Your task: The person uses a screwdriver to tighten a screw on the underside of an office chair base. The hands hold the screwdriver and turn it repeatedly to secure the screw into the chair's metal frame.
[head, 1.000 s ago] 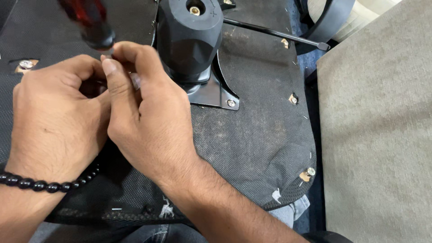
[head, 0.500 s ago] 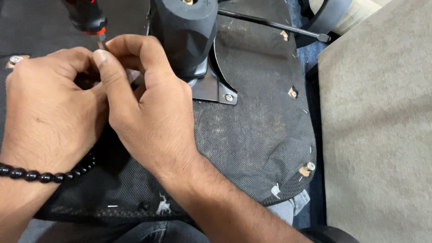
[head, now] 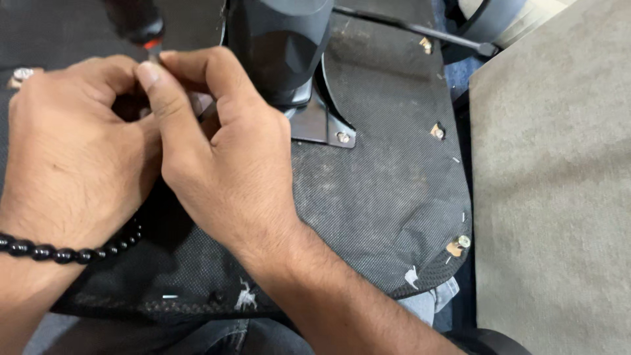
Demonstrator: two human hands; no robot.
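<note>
Now, hands: your left hand (head: 72,164) and right hand (head: 223,164) pinch the screwdriver (head: 141,26) shaft together.
Landmark: black column (head: 279,46), just right of them.
Bolt (head: 342,137): below column.

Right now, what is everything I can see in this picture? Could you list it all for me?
Screwdriver handle: one, red and black, top left, just above the fingertips; its tip is hidden.
Chair seat underside: one, black mesh fabric, upturned across the middle.
Mounting plate: one, dark metal, on the seat centre.
Plate screw: one, silvery, at the plate's corner.
Chair mechanism housing: one, black plastic, above the plate.
Lever rod: one, black, top right.
Seat fasteners: four seen, brassy, along the edges.
Carpet: grey-beige, right side.
Bead bracelet: one, black, on the left wrist.
Left hand: fingers curled around something hidden.
Right hand: pinching at the same spot.
</note>
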